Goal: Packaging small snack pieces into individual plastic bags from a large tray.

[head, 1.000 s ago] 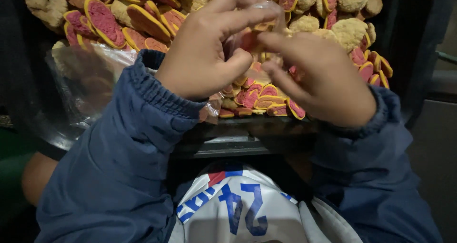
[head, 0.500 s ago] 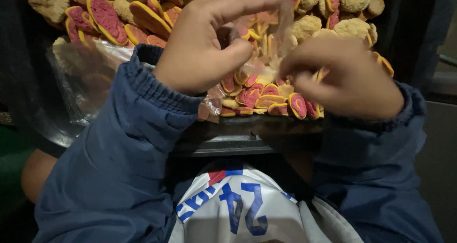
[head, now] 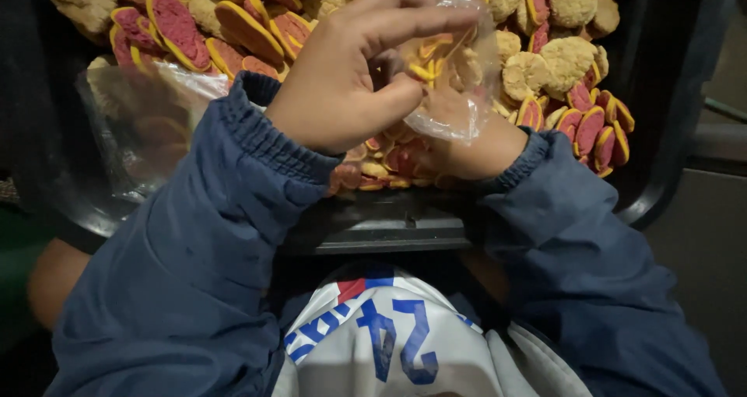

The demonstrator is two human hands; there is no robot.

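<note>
My left hand (head: 350, 78) pinches the top edge of a small clear plastic bag (head: 459, 62) and holds it up over a dark tray. My right hand (head: 467, 144) is pushed inside the bag, so only the wrist and part of the hand show through the plastic. Yellow-rimmed pink biscuits (head: 179, 27) and pale crumbly biscuits (head: 564, 59) lie heaped in the tray around both hands. Both arms wear dark blue jacket sleeves.
The dark tray (head: 373, 222) sits against my lap, its front rim just above a white shirt with blue print. More crumpled clear plastic (head: 136, 121) lies at the tray's left side. A grey surface (head: 700, 249) lies to the right.
My left hand lifted the bag's mouth upward. My right hand, which was outside beside the bag, has gone into it.
</note>
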